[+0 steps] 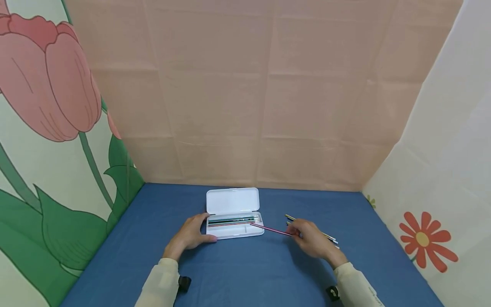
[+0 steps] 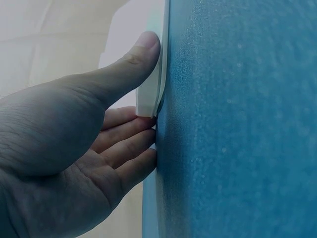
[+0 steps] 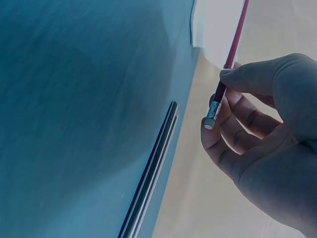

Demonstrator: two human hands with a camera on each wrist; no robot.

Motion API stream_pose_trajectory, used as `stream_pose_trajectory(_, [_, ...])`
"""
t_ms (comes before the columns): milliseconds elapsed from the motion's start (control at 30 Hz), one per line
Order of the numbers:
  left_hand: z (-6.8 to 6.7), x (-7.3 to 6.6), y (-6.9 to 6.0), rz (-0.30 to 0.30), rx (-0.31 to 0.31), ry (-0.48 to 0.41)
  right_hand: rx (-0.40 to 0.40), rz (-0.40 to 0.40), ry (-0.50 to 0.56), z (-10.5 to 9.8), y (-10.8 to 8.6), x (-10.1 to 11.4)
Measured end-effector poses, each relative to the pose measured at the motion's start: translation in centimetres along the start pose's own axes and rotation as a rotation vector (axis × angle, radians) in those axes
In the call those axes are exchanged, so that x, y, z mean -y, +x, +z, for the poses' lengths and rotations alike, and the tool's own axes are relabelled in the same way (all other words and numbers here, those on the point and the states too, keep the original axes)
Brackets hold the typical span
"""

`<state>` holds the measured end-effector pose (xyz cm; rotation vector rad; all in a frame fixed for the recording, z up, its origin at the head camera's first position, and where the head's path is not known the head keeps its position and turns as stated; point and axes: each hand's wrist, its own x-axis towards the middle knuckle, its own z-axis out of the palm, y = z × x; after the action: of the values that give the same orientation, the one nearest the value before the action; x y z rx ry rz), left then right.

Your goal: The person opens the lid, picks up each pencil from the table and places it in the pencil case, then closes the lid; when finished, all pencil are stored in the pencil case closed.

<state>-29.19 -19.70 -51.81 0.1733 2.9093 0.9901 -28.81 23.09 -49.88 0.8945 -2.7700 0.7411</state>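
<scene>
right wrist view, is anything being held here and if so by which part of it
Yes: the red pencil, pinched by its shaft, just beyond the metal band at the eraser end.

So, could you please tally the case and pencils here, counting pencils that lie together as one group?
White pencil case, open: 1
Pink pencil in the right hand: 1
Groups of lying pencils: 2 (pencils in the case; pencils on the blue surface)
Total: 4

Single pencils within each group are too small to count surely.
</scene>
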Motion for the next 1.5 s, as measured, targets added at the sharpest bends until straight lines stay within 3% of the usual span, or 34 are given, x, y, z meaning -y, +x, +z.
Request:
stream_pose_trajectory(233, [-0.2,-0.2,0.0,-0.006,0.003,0.008,-0.019,-0.031,-0.04,0.9,1.9,0.6])
stream_pose_trajectory(433, [-0.1,-0.3,0.0,-0.006,0.006,0.012,-0.009,-0.005,-0.059,1.7,4.0,1.3])
stream_pose_trajectory(1067, [-0.2,-0.4,-0.2,-0.018,0.001,0.001,0.114,-0.013,-0.004,4.8,10.2,3.5])
stream_pose_trajectory(1500, [-0.1,-0.2,-0.1,-0.016,-0.001,-0.006,0.173,-0.033,0.018,6.5,12.5,4.7])
